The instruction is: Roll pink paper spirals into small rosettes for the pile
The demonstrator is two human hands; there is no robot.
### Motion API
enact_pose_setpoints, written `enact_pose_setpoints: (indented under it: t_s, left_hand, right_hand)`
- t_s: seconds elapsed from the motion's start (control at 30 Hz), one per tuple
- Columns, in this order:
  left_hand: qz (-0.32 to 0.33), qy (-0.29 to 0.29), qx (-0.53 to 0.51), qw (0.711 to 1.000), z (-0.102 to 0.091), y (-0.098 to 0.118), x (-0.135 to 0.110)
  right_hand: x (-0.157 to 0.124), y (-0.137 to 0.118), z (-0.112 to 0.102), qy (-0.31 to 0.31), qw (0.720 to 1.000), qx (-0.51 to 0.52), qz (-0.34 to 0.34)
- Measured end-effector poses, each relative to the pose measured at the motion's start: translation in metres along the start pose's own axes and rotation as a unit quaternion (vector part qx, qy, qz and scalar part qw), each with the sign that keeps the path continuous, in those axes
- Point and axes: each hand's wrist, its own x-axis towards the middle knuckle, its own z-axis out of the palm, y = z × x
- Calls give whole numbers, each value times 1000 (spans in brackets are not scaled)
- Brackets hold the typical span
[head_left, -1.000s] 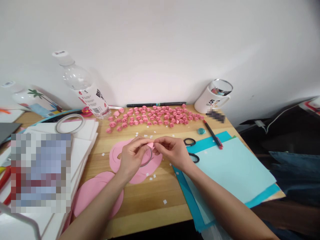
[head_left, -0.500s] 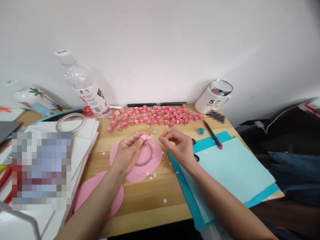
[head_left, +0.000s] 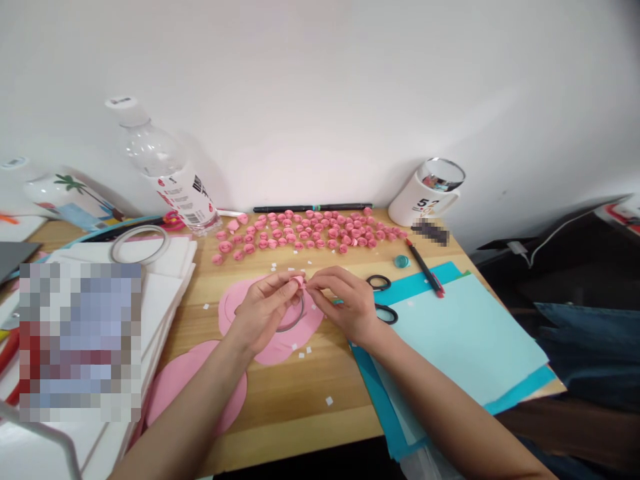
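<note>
My left hand pinches a small pink rolled paper rose between thumb and fingers. My right hand meets it from the right, fingertips pinched on the same little rose. Both hands hover over a pink paper disc with a clear tape ring lying on it. Several finished pink roses lie in rows farther back on the wooden desk.
Black scissors lie beside light blue paper sheets. A red pen, a white mug, a plastic bottle, a black marker, white foam sheets with a tape roll and another pink disc surround the hands.
My right hand drew away from the rose, then came back, and now pinches it again together with the left hand.
</note>
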Motion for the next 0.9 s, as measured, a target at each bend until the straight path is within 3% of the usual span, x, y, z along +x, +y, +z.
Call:
enact_pose_setpoints:
  t_s: [0.37, 0.53, 0.7, 0.9]
  left_hand:
    - [13, 25, 77, 997, 1, -3, -1]
    - [27, 1, 144, 989, 0, 1, -2]
    - [27, -18, 182, 983, -3, 3, -1]
    - [52, -21, 176, 983, -5, 1, -1]
  right_hand:
    - [-1, -1, 2, 19, 999, -24, -20]
    - [1, 0, -1, 35, 999, 18, 19]
    - [5, 4, -4, 6, 996, 85, 22]
    - [1, 1, -2, 33, 998, 54, -13]
